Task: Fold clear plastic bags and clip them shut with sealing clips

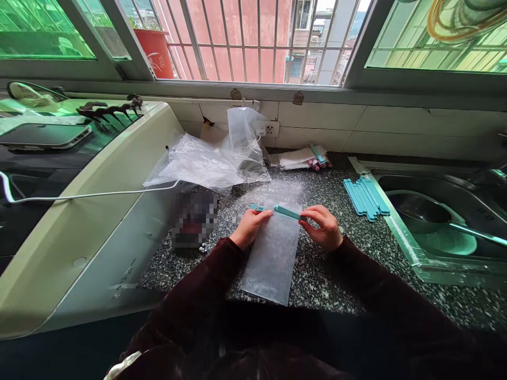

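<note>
A clear plastic bag (273, 258) lies over the speckled counter, its closed end toward me. Across its top edge runs a teal bag clip (288, 212). My left hand (250, 227) is closed at the bag's upper left corner, thumb on top, with a teal end piece showing past its fingers. The clip's right end is pinched between the thumb and fingers of my right hand (324, 227). Whether the clip is fastened, I cannot tell. Several more teal clips (366, 198) lie side by side to the right, beside the sink.
Loose clear plastic bags (206, 161) are heaped at the back left. Near the wall, a flat stack of bags (297, 158) carries teal and pink pieces. The sink (420, 264) holds a dark pan (420, 211). A white cable (99, 195) crosses the pale appliance (91, 206) at left.
</note>
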